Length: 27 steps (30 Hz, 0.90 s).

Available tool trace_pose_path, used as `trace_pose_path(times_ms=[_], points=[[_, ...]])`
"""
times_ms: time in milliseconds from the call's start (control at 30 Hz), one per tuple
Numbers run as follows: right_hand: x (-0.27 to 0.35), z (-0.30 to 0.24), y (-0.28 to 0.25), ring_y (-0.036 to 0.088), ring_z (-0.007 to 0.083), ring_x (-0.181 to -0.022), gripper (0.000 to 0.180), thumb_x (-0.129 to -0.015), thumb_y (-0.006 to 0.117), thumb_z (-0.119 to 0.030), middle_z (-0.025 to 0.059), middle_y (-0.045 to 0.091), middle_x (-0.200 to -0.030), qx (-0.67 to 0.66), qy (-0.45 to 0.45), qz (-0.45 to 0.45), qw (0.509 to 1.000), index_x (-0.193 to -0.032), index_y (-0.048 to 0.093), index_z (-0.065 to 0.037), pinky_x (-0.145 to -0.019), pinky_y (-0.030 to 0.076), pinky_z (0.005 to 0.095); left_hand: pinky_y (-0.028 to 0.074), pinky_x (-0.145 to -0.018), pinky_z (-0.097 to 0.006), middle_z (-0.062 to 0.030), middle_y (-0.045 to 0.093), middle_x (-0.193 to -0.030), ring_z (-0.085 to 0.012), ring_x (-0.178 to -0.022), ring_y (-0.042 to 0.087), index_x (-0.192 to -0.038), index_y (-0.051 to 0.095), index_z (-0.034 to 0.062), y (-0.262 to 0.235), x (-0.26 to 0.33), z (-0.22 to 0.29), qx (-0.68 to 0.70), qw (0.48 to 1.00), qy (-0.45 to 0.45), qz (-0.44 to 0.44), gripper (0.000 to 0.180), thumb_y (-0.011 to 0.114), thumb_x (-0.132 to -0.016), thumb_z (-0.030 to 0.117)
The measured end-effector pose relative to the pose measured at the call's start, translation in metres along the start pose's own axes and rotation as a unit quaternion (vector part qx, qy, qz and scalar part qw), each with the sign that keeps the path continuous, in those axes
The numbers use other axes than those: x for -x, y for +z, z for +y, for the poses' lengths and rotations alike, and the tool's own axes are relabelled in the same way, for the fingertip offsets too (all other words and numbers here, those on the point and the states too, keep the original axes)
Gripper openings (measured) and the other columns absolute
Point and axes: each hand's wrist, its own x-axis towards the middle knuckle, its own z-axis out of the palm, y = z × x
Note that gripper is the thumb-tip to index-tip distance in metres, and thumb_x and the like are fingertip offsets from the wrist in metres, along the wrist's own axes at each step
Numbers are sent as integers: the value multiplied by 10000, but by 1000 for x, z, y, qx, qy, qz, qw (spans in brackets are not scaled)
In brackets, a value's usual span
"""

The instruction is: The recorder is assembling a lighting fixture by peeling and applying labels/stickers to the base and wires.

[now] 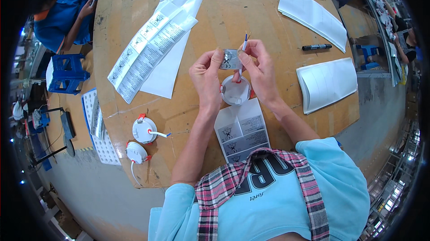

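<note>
Above the table, my left hand (207,76) pinches one end of a small silver printed label (230,59) between thumb and fingers. The other end of that label meets my right hand (260,68), whose closed thumb and fingers grip a white cable (244,47) with bare-ended wires, one of them blue. Just below the hands is a round white downlight (235,92) with red-tipped clips; the cable runs down to it. A sheet of silver labels (244,135) on white backing lies between my forearms, its lower part hidden by my clothing.
Two more downlights (145,131) with cables lie at the table's near left. Long label sheets (150,48) spread at the far left. On the right are white paper stacks (329,82) and a black marker (316,47). A person (62,17) in blue sits past the left edge.
</note>
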Motion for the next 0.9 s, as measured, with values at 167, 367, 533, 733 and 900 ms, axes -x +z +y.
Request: trace_pose_path(times_ms=[167, 367, 533, 733, 900], points=[[-1, 3, 1, 614, 127, -615, 169, -942, 515, -105, 84, 568, -892, -20, 7, 0, 1000, -1028, 456, 29, -467, 472, 227, 427, -635, -221, -8, 623, -735, -53, -652, 510, -832, 666, 6, 2, 2, 0, -15, 1000, -7, 0, 228, 596, -933, 197], [-2, 5, -1, 578, 90, -748, 130, -932, 521, -81, 68, 599, -860, 21, -33, 20, 999, -1002, 476, 19, -603, 491, 243, 379, -574, -217, 23, 572, -708, -36, -641, 457, -807, 630, -1, 9, 4, -1, -16, 1000, 16, 6, 248, 559, -953, 186], [-3, 0, 1, 569, 74, -777, 199, -916, 565, -88, 45, 610, -861, 2, -12, 28, 1000, -1074, 521, 24, -667, 479, 225, 397, -638, -214, 19, 579, -752, -39, -687, 473, -842, 635, 18, 7, 3, 1, -6, 1000, 25, 9, 240, 554, -959, 212], [-5, -5, -4, 573, 58, -769, 187, -899, 625, -142, 28, 625, -831, 3, 58, -17, 998, -977, 621, 28, -695, 466, 212, 410, -647, -210, 7, 607, -766, -38, -708, 509, -850, 645, 2, 10, 2, 12, 27, 999, 18, 14, 222, 603, -929, 206], [-7, -3, -7, 562, 46, -746, 180, -899, 630, -149, 11, 622, -794, -41, 34, -10, 999, -919, 640, 30, -654, 458, 208, 436, -644, -219, 7, 615, -745, -44, -684, 528, -833, 651, 6, 6, 2, 12, 9, 999, 6, -45, 170, 653, -891, 166]])
